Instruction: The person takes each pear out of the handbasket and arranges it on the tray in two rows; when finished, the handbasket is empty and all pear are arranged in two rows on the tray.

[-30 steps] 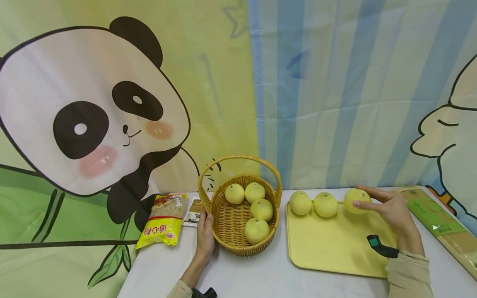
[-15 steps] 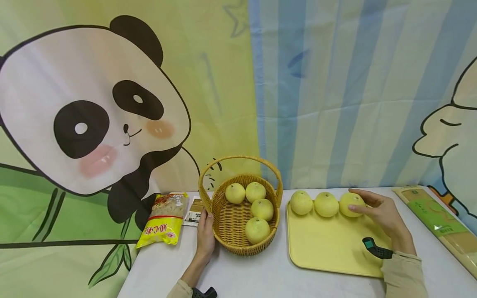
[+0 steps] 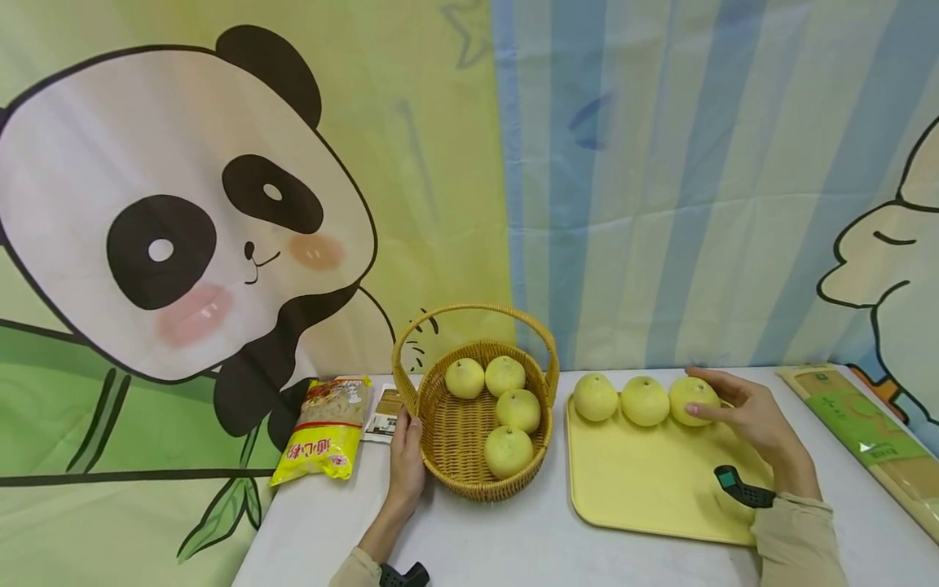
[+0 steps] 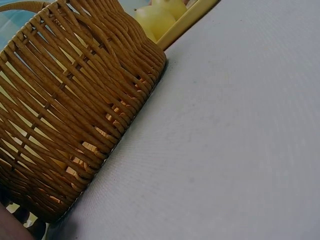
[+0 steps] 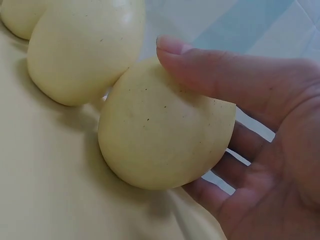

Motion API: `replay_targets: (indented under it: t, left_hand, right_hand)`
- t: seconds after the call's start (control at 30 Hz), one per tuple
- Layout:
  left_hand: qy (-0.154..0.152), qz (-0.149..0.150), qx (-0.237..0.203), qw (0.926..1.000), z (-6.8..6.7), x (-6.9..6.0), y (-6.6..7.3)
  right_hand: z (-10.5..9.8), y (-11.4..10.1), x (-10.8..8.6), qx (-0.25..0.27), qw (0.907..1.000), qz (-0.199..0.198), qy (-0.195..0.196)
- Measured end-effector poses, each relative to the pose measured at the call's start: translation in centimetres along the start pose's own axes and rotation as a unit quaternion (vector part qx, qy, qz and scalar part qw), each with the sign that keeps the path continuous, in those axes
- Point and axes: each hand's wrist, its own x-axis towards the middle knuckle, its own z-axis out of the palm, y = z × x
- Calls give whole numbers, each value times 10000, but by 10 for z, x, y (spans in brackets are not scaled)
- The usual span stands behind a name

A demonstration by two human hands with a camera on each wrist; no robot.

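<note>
The right hand (image 3: 763, 420) grips a round pale-yellow fruit (image 3: 694, 400) at the back of the yellow tray (image 3: 660, 489). In the right wrist view its thumb lies over the fruit (image 5: 162, 130) and the fingers curl behind it. Two more fruits (image 3: 645, 400) (image 3: 596, 397) stand in a row to its left, the nearest one touching. The left hand (image 3: 406, 469) rests against the left side of the wicker basket (image 3: 480, 489), near the foot of its handle; several like fruits (image 3: 509, 452) lie inside. Just fingertips show in the left wrist view, beside the basket (image 4: 75, 100).
Left of the basket lie a yellow-and-red food bag (image 3: 323, 432) and a small white-and-brown packet (image 3: 384, 414). A long green-and-brown package (image 3: 858, 424) lies right of the tray. Behind the white table (image 3: 506, 546) hangs a printed curtain (image 3: 440, 163).
The right hand has moved left and lowered its fruit onto the tray, against the middle one. The left hand has stayed at the basket.
</note>
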Motion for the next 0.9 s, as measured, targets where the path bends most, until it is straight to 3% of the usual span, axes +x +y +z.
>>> replay_targets:
  t: [0.2, 0.43, 0.63, 0.9]
  left_hand:
    - [25, 15, 18, 10000, 1, 0, 0]
    - [39, -30, 53, 10000, 1, 0, -1]
    - [15, -14, 16, 10000, 1, 0, -1]
    - [21, 2, 67, 10000, 2, 0, -1]
  right_hand:
    - [-3, -3, -1, -93, 9999, 83, -92]
    - [-9, -19, -2, -207, 9996, -164, 68]
    - [-15, -48, -4, -396, 9986, -191, 299]
    - [-6, -98, -8, -64, 9951, -906, 382]
